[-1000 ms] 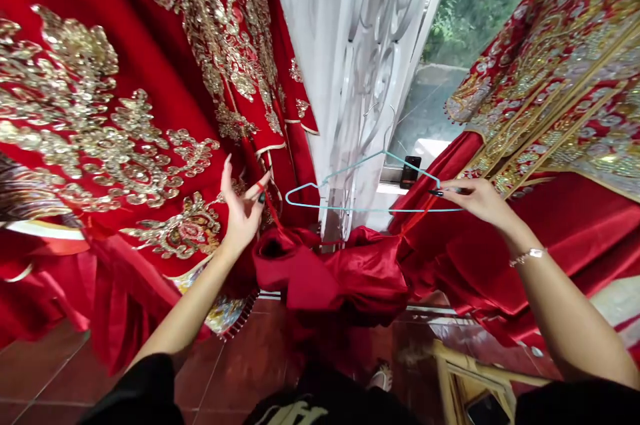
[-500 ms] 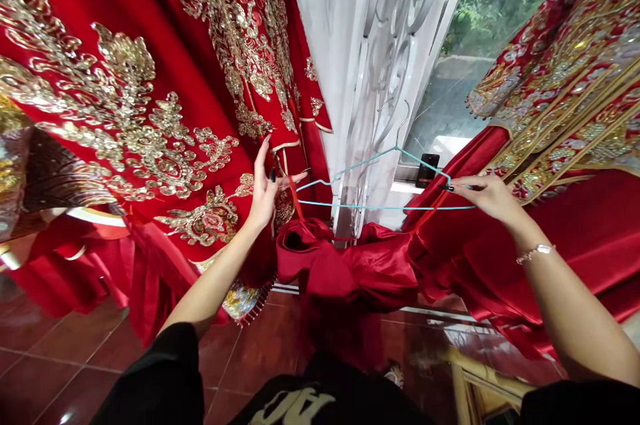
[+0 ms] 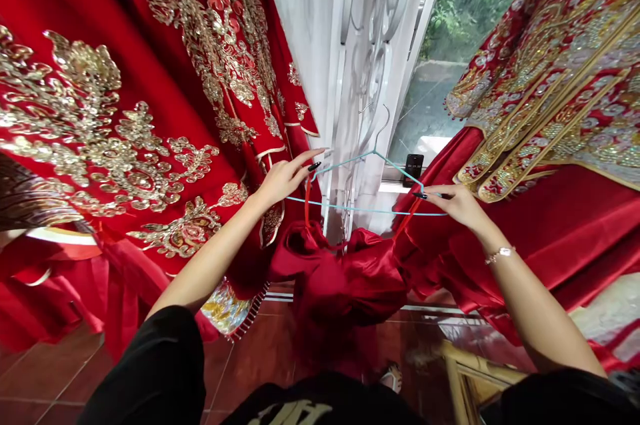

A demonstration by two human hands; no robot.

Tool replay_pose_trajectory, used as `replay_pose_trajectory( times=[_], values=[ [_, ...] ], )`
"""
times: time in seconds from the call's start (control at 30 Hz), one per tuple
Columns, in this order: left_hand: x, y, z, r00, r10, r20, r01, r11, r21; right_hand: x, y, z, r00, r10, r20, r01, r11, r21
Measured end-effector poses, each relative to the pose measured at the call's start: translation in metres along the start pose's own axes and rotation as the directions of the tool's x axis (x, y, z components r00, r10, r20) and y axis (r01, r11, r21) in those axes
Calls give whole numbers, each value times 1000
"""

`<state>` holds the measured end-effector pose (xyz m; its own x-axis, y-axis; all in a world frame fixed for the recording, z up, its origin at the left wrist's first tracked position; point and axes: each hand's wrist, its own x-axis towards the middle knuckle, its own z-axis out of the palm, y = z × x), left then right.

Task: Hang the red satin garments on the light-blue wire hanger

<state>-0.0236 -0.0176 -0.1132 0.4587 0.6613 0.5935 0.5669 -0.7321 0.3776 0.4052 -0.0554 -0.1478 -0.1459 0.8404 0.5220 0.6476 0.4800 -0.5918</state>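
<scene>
A light-blue wire clothes hanger (image 3: pixel 357 209) with a bare metal hook is held level between my hands. A red garment (image 3: pixel 325 265) hangs beneath it by thin red straps. My left hand (image 3: pixel 283 181) is closed at the hanger's left shoulder, thumb against the wire where the left strap (image 3: pixel 308 201) goes over it. Its index finger stretches along above. My right hand (image 3: pixel 453 203) pinches the hanger's right shoulder by the right strap (image 3: pixel 407 219). Part of the hanger's ends is hidden by my fingers.
Red gowns with gold embroidery (image 3: pixel 185 145) hang at left; another embroidered red outfit (image 3: pixel 550 91) hangs at right. Behind are a white ornamental frame (image 3: pixel 350 78) and a window with a phone (image 3: pixel 413 170) before it. A bamboo-like stool (image 3: pixel 460 371) stands below right.
My left hand's fingers have come from a spread pose over to the hanger's left shoulder, and the left strap now sits there. My right hand keeps its pinch. The view has shifted right.
</scene>
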Motion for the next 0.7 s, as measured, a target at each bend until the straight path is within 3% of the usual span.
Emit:
replay_pose_trajectory(
  times=[0.13, 0.27, 0.33, 0.4, 0.43, 0.47, 0.5, 0.53, 0.57, 0.63, 0.7],
  values=[
    [2, 2, -8, 997, 69, -26, -73, 980, -186, -1, -4, 8, 999, 15, -28, -15, 1000, -3],
    [-19, 16, -13, 962, 36, -272, -25, 999, 45, -13, -7, 8, 996, -38, -75, 36, 999, -26],
    [-51, 24, -6, 946, 59, -319, -26, 994, 107, -29, 1, 10, 962, -46, -269, 48, 999, 1],
    [-91, 27, 10, 981, 63, -184, -51, 996, 71, -50, 18, 19, 855, 45, -516, 8, 995, 100],
    [-111, 25, 19, 997, 52, -51, -50, 998, 33, -61, 28, 27, 812, 133, -568, -39, 984, 174],
    [-128, 23, 28, 996, 14, 85, -14, 1000, -1, -72, 40, 37, 800, 224, -557, -105, 965, 239],
    [-143, 19, 36, 977, -4, 214, 10, 1000, -26, -82, 52, 49, 828, 321, -460, -209, 937, 278],
    [-153, 15, 42, 943, -17, 332, 32, 999, -40, -91, 63, 62, 874, 419, -245, -353, 896, 270],
    [-160, 10, 47, 904, -26, 427, 51, 998, -48, -98, 73, 77, 875, 463, -143, -418, 870, 260],
    [-163, 4, 50, 833, -28, 552, 75, 995, -62, -106, 88, 104, 863, 506, -16, -488, 839, 241],
    [-159, 2, 47, 794, -28, 608, 98, 992, -83, -107, 97, 126, 863, 503, 51, -498, 831, 247]
  ],
)
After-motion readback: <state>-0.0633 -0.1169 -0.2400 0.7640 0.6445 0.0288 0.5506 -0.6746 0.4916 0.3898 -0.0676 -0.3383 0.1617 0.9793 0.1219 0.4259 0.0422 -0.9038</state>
